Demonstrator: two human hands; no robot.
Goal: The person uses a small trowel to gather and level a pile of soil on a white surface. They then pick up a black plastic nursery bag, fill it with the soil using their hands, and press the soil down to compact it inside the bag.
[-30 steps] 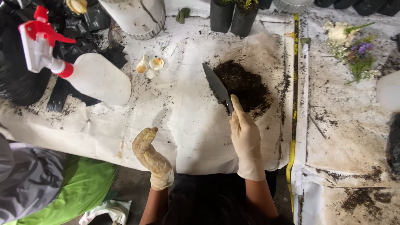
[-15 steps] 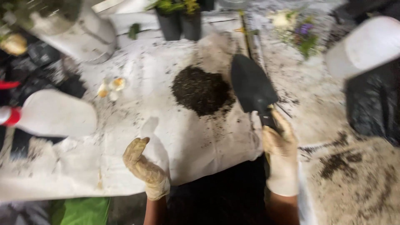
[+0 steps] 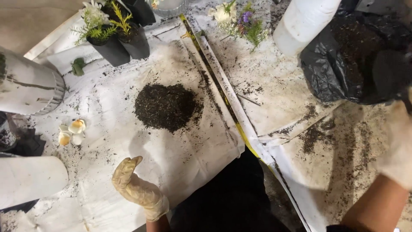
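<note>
My right hand grips trowel in soil bag at 2 o'clock; left hand open, idle. Scoop level, avoid spilling.

Left hand: gloved, raised at bottom centre, fingers together and slightly curled, palm turned inward, gripping nothing. Right hand: gloved, blurred at the right edge, bare forearm reaching up and out to the right; can't tell how its fingers sit.
</note>
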